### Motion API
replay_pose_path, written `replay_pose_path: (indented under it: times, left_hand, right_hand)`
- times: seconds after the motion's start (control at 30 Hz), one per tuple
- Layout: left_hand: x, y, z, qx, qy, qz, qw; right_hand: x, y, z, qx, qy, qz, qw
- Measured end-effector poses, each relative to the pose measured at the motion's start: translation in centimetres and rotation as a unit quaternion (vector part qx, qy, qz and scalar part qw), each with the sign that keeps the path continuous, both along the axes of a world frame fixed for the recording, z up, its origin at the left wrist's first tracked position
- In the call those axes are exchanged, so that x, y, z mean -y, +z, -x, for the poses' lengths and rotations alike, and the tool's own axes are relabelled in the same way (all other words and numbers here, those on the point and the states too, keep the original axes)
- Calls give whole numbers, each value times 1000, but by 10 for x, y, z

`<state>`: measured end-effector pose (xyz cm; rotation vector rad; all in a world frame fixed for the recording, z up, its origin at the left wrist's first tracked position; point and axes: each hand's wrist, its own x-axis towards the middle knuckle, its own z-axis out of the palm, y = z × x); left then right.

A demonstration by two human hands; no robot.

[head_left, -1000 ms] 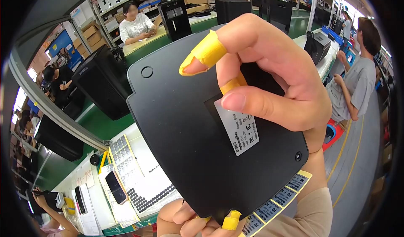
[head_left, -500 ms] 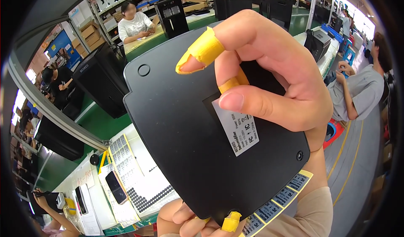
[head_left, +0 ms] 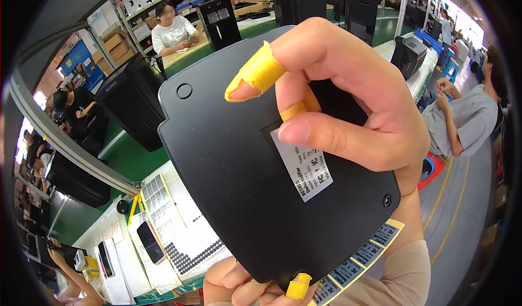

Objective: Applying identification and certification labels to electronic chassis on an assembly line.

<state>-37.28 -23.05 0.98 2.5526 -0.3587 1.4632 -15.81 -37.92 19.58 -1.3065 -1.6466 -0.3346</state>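
A black, flat plastic panel with rounded corners is tilted up before me. My left hand, low in view with yellow tape on its fingers, grips the panel's bottom edge. Above the panel, my right hand pinches the upper corner of a silver label sticker between thumb and a taped finger. The label lies over a shallow recess in the panel; whether it is stuck down I cannot tell. My right index finger, wrapped in yellow tape, curves out over the panel. Behind the panel's lower right edge a sheet of labels shows.
On the white-topped bench at left lie a phone, a sheet of black round dots and another label sheet. Tall black machines stand on the green line. Co-workers sit across the line and at right.
My right thumb and the label have shifted slightly left over the panel. The right index fingertip has dropped a little. My left hand and the panel hardly differ.
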Motion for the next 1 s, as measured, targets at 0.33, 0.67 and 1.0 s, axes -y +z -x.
replay_pose_path:
  times: [0.33, 0.67, 1.0]
  left_hand:
    - [-1, 11, -12, 19, 11, -38, 999]
    - [2, 28, -26, 37, 23, -75, 996]
    - [2, 67, -63, 112, -4, -28, 993]
  right_hand:
    - [3, 0, 3, 4, -17, 7, 1000]
    - [9, 10, 12, 242, -200, 30, 949]
    - [21, -25, -56, -63, -261, -123, 955]
